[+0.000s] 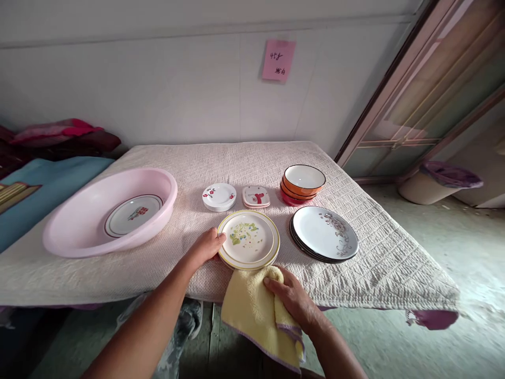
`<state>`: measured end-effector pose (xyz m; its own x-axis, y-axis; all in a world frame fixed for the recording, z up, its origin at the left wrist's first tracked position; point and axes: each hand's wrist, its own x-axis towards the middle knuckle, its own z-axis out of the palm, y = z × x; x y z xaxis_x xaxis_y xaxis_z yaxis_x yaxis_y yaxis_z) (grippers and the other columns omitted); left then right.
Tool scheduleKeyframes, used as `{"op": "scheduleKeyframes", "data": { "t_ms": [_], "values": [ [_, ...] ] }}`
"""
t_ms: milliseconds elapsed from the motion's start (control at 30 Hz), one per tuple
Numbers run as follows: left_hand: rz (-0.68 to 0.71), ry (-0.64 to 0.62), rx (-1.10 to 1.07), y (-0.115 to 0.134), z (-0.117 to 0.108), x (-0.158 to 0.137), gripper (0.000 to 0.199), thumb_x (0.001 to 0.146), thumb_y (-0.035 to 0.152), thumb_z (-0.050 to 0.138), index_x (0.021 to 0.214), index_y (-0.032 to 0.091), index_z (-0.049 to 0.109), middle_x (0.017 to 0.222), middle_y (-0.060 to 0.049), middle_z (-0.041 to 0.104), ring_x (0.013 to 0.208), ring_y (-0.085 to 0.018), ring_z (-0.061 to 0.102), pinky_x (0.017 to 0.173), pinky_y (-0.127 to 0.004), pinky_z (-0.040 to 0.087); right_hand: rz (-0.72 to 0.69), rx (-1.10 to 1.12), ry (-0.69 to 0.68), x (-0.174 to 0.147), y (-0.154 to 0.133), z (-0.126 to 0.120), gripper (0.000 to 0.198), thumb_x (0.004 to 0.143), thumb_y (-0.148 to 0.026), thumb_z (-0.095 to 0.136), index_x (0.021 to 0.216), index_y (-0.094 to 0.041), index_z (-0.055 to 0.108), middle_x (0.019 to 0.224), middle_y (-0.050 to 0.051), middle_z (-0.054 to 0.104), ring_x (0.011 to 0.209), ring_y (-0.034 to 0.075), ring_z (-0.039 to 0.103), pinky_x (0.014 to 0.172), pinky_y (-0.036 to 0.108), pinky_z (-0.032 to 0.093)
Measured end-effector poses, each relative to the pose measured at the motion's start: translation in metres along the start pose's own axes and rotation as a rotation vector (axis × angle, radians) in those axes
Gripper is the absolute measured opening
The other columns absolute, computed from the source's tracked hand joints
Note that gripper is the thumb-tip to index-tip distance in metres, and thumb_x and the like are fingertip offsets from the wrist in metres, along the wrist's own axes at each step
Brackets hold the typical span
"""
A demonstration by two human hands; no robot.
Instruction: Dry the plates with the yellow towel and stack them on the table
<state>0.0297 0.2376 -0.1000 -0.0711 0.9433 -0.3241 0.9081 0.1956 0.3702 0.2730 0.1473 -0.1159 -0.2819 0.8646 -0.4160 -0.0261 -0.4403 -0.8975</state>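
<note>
Before me lies a round plate (248,239) with a yellow rim and a green leaf pattern, stacked on at least one more. My left hand (208,246) grips its left edge, thumb on top and fingers out of sight underneath. A yellow cloth (252,302) with a purple hem is bunched in my right hand (290,295) at the plate's near edge and hangs below the table edge. To the right is a stack of oval plates (323,231) with a floral print. Behind are small flowered plates (219,195) and squarish dishes (255,196).
A pink basin (79,221) with a flower-patterned plate (136,213) inside stands at the left. Stacked orange and red bowls (303,178) are at the back right. A quilted cloth (386,268) covers the table. On the floor at the right is a bin (426,184).
</note>
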Motion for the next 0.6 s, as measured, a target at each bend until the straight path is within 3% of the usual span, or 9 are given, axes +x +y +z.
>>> {"op": "scheduleKeyframes", "data": {
  "t_ms": [233, 467, 600],
  "values": [
    [-0.035, 0.084, 0.001, 0.003, -0.005, -0.012, 0.034, 0.09, 0.036, 0.04, 0.096, 0.014, 0.065, 0.099, -0.015, 0.072, 0.098, -0.027, 0.066, 0.075, -0.03, 0.045, 0.078, 0.049, -0.107, -0.017, -0.015, 0.016, 0.031, 0.068, -0.043, 0.07, 0.086, -0.017, 0.067, 0.075, 0.002, 0.07, 0.064, 0.018, 0.062, 0.063, 0.03, 0.048],
    [0.009, 0.108, -0.095, -0.008, -0.003, -0.02, 0.038, 0.092, 0.037, 0.04, 0.105, 0.012, 0.065, 0.106, -0.018, 0.071, 0.102, -0.027, 0.066, 0.081, -0.031, 0.045, 0.116, 0.009, -0.263, -0.037, -0.036, 0.054, 0.035, 0.067, -0.04, 0.073, 0.094, -0.018, 0.071, 0.08, 0.004, 0.073, 0.069, 0.021, 0.066, 0.067, 0.031, 0.05],
    [0.011, 0.138, -0.185, -0.012, 0.007, -0.02, 0.042, 0.095, 0.041, 0.037, 0.106, 0.01, 0.063, 0.106, -0.021, 0.07, 0.102, -0.03, 0.066, 0.084, -0.035, 0.045, 0.089, 0.06, -0.234, -0.056, -0.057, 0.073, 0.031, 0.068, -0.039, 0.074, 0.09, -0.017, 0.071, 0.076, 0.004, 0.073, 0.066, 0.019, 0.066, 0.067, 0.031, 0.051]
  ]
}}
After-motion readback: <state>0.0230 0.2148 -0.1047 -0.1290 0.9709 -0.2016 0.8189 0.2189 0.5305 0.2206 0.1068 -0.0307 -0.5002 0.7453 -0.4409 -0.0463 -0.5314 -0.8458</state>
